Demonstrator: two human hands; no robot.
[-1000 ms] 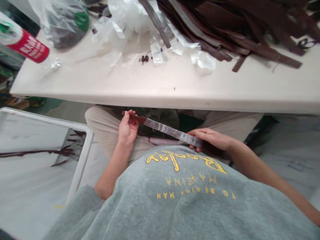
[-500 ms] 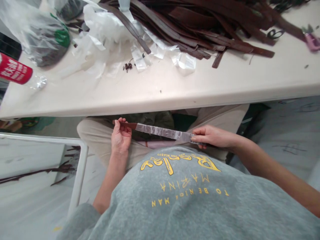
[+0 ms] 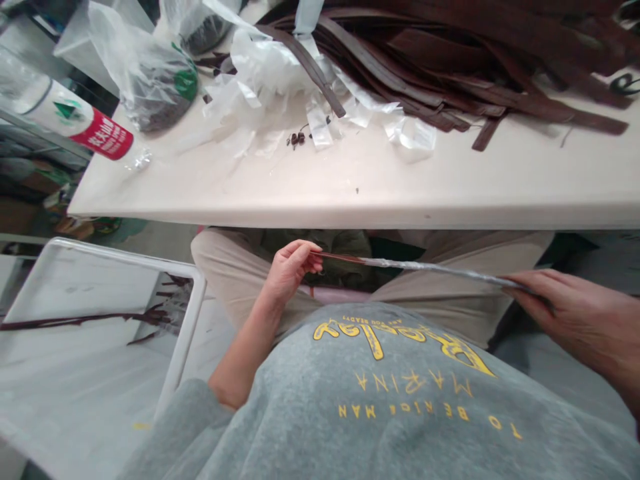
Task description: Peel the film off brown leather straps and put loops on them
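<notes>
Strip (image 3: 420, 266) runs edge-on over the lap (image 3: 450, 303), beside the desk (image 3: 250, 197), left hand (image 3: 293, 267) with grip pinched on its bare end, right hand (image 3: 575, 310) closed around the film-covered part; even, gentle tension should keep it straight.

The main furniture is a pale, smooth table (image 3: 280, 197) with a rounded front edge, extending across the upper part of the view. The floor (image 3: 160, 241), partly visible below its left end, is grey with a greenish patch. At lower left stands a white-rimmed tray (image 3: 130, 255) with rounded corners. The far-left background (image 3: 23, 170) is dark, cluttered and blurred. Lighting is pale and diffuse.
</notes>
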